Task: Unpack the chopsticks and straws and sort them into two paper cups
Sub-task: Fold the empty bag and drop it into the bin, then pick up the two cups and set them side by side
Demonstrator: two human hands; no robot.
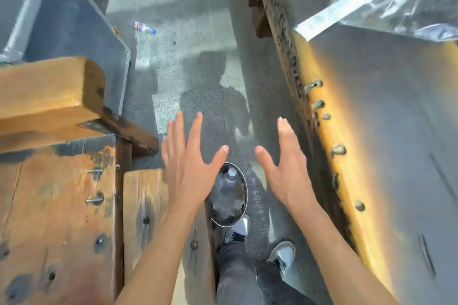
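Observation:
My left hand [188, 156] and my right hand [282, 163] are stretched out in front of me over the grey floor, palms down, fingers spread, holding nothing. At the top right, on a grey table [386, 111], lies a clear plastic bag [401, 0] with long thin dark sticks inside; whether they are chopsticks or straws I cannot tell. A white paper strip [329, 17] sticks out from under the bag toward the table's edge. No paper cups are in view.
A wooden bench [59, 205] stands at the left and a wood-edged table rim [322, 131] runs along the right. Below my hands a round bin [229, 195] holds a plastic bottle. Another bottle [143, 27] lies on the floor. My shoes [282, 255] show below.

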